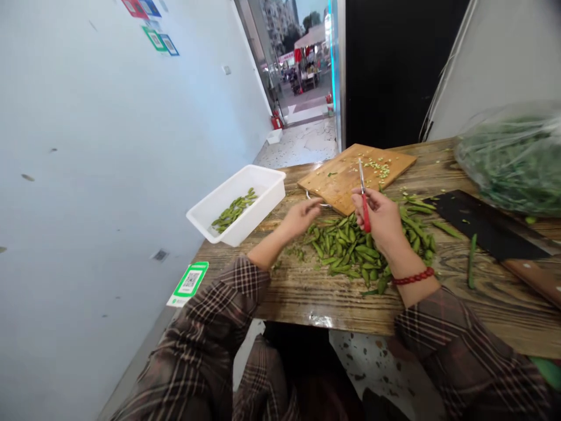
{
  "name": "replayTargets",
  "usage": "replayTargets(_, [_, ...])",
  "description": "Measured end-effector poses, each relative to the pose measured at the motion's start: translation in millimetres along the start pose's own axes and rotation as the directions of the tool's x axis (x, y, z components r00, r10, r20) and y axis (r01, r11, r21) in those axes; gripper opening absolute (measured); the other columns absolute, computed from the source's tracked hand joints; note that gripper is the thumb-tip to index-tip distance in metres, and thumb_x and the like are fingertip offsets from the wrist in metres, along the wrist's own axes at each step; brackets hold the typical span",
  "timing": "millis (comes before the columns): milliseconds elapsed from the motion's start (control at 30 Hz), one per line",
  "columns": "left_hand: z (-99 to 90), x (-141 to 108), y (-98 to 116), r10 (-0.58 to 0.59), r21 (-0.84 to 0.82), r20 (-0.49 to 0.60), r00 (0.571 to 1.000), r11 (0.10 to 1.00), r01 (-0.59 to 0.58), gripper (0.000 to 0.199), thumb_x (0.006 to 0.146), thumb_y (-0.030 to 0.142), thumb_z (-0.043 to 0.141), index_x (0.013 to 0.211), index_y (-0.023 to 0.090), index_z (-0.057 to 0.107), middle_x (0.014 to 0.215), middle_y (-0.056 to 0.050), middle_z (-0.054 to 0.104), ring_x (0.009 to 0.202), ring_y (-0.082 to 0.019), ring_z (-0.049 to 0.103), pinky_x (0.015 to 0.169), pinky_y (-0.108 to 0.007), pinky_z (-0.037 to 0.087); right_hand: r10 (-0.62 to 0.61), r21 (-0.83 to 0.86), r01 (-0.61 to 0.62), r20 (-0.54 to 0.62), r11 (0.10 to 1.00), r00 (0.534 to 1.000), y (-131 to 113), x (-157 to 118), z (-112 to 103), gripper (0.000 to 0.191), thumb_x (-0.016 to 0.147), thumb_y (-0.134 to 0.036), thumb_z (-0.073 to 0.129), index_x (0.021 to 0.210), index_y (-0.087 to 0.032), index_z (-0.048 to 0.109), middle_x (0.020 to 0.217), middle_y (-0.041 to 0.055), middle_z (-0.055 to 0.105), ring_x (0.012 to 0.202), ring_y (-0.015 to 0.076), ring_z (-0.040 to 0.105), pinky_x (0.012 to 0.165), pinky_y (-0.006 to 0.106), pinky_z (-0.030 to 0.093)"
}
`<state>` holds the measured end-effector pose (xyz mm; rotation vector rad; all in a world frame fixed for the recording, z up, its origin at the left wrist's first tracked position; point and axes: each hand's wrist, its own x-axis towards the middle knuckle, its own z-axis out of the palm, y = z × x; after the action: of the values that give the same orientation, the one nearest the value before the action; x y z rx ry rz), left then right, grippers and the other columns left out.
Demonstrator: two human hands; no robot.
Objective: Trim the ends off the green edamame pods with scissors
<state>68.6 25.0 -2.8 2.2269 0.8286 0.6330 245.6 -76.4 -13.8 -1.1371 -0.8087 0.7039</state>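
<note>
My right hand (383, 219) is closed on a pair of scissors (365, 210) with red handles, the narrow metal blades pointing up and away over the cutting board. A heap of green soybean pods (350, 245) lies on the table just beneath and beside this hand. Left of the heap, my left hand (301, 216) hovers near the board's handle, fingers loosely stretched to the right and slightly bent, with no object visible in them. Further left, a white plastic tub (263, 204) holds a small layer of pods (234, 210).
A wooden cutting board (333, 181) with scattered pale green bits lies at the back. On the right are a cleaver (486, 225) with a wooden handle and a large clear bag (512, 158) of greens. A white wall (96, 175) borders the left side.
</note>
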Motion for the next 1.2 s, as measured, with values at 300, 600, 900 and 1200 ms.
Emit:
replayTargets(300, [-31.4, -107.0, -29.7, -0.101, 0.59, -0.069, 0.992, 0.798, 0.122, 0.084, 0.071, 0.058, 0.065, 0.138, 0.012, 0.045, 0.143, -0.022, 0.042, 0.132, -0.036, 0.038, 0.109, -0.053, 0.029, -0.015, -0.016, 0.016, 0.005, 1.0, 1.0, -1.0, -3.3, 1.4, 0.039, 0.067, -0.045, 0.075, 0.095, -0.018, 0.067, 0.051, -0.0076, 0.05, 0.037, 0.0059, 0.043, 0.033, 0.017, 0.032])
replayTargets(600, [-6.9, -83.2, -41.5, -0.06, 0.77, -0.152, 0.987, 0.619, 0.157, 0.078, 0.086, 0.053, 0.049, 0.148, 0.012, 0.026, 0.156, -0.019, 0.021, 0.142, -0.036, 0.019, 0.113, -0.053, 0.015, -0.037, -0.08, 0.037, -0.001, 0.996, 0.999, 2.0, -2.5, 0.3, 0.041, 0.067, -0.045, 0.074, 0.097, -0.018, 0.066, 0.053, -0.0069, 0.05, 0.039, 0.0071, 0.042, 0.036, 0.02, 0.032])
replayTargets(900, [-33.9, -45.1, -34.2, 0.012, 0.716, -0.003, 1.0, 0.699, -0.006, 0.024, 0.087, 0.024, 0.05, 0.102, 0.021, 0.069, 0.106, -0.009, 0.065, 0.101, -0.025, 0.052, 0.087, -0.041, 0.042, -0.107, -0.181, 0.11, 0.026, 0.977, 0.994, 7.7, -1.2, 0.0, 0.041, 0.072, -0.046, 0.069, 0.1, -0.017, 0.067, 0.057, -0.005, 0.051, 0.045, 0.0079, 0.043, 0.041, 0.02, 0.034])
replayTargets(1200, [-15.2, -43.7, -24.3, 0.038, 0.631, 0.037, 0.999, 0.774, -0.052, 0.012, 0.08, 0.021, 0.058, 0.085, 0.018, 0.069, 0.089, -0.011, 0.064, 0.094, -0.026, 0.052, 0.084, -0.043, 0.04, -0.172, -0.374, 0.238, 0.201, 0.897, 0.964, 8.5, -8.1, 1.8, 0.038, 0.076, -0.042, 0.066, 0.106, -0.018, 0.068, 0.072, 0.0005, 0.064, 0.062, 0.0136, 0.056, 0.059, 0.026, 0.046])
